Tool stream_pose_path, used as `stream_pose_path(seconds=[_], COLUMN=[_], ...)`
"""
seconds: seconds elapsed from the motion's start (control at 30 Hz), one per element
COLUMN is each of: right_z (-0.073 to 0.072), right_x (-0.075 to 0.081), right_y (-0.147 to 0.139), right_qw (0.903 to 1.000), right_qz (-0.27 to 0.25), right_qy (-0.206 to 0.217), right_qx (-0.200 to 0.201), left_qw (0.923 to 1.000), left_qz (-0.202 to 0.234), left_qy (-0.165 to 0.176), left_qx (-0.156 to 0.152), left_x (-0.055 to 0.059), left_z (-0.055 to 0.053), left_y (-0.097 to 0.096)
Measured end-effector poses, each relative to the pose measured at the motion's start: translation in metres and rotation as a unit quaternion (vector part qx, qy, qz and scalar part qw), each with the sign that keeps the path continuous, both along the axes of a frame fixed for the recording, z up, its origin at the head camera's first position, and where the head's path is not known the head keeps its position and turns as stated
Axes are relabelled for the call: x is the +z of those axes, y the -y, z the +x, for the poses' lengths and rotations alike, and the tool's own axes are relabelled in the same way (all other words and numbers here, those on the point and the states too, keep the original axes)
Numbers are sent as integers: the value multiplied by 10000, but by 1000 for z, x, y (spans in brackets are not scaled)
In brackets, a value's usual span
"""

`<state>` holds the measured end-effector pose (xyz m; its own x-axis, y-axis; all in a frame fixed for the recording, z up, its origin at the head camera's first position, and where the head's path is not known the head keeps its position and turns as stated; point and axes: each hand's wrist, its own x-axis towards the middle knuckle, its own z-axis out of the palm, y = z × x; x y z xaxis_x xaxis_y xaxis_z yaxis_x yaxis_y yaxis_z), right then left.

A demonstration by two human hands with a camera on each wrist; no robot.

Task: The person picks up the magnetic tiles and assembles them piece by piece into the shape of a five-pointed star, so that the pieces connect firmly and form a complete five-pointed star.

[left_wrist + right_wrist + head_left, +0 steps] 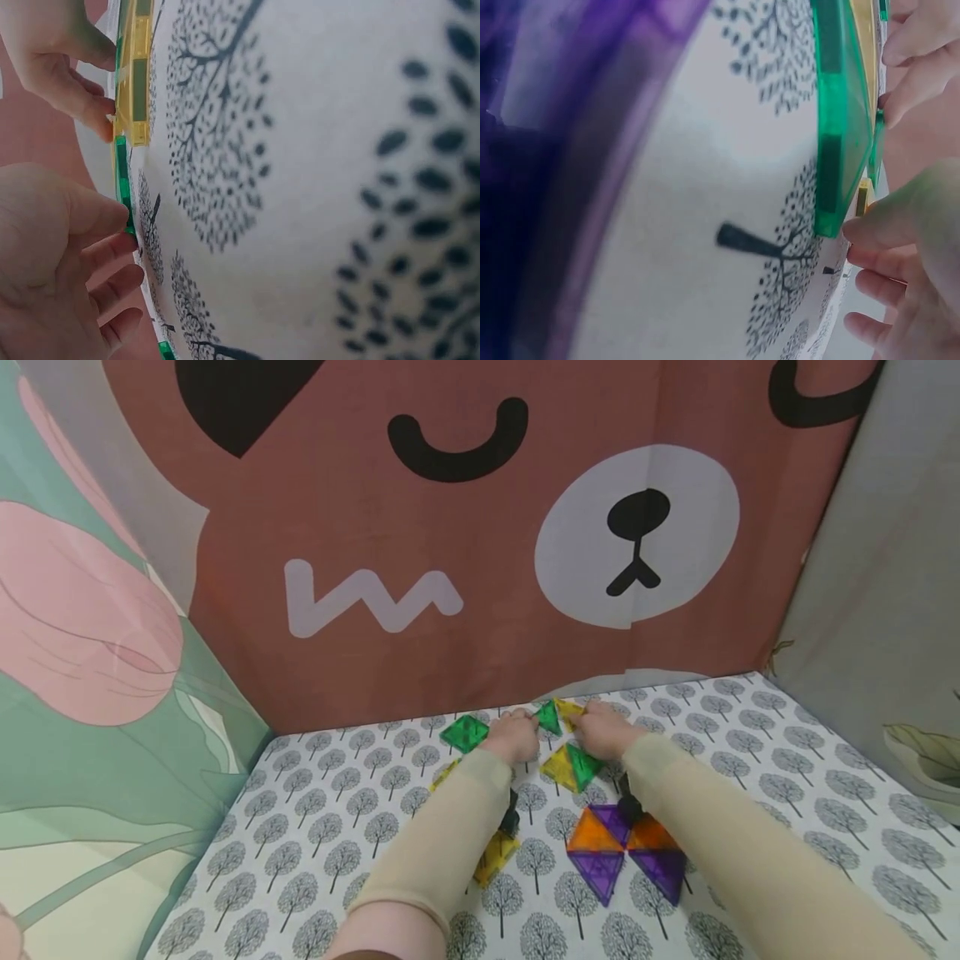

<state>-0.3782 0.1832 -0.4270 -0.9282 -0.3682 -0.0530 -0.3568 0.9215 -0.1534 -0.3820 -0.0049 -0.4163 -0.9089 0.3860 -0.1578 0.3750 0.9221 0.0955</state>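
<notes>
- Nearest me, two pale sleeves (735, 843) stretch over the tree-print table (300, 827).
- The left grip (513, 737) pinches the green triangle (548, 718), just to its right.
- The right grip (606, 731) pinches the yellow triangle (567, 708), to its left; I see both triangles side by side, contact unclear.

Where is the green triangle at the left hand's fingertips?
In the head view, the green triangle is right of centre near the back of the cloth, between the left hand and the yellow triangle at the right hand.
</notes>
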Motion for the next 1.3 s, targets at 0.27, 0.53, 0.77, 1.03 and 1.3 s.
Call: stream_pose_path(seconds=[0.27,0.53,0.77,1.03,1.3], right_z=[4,11,23,61,94], right_x=[2,1,4,16,18], right_y=[6,6,4,-13,-16], right_qw=[9996,9993,9955,9939,9928], right_qz=[258,249,-375,-344,-425], right_qy=[135,251,812,889,880], right_qx=[-40,-106,-327,561,687], left_qw=[10000,9999,9998,9948,9923], left_qz=[9,-108,-56,-550,-641], left_qy=[-40,24,192,-15,262], left_qx=[10,38,-34,-854,-1023], left_x=[2,0,-1,13,7], left_z=[10,12,16,65,95], left_y=[-4,-6,-1,6,18])
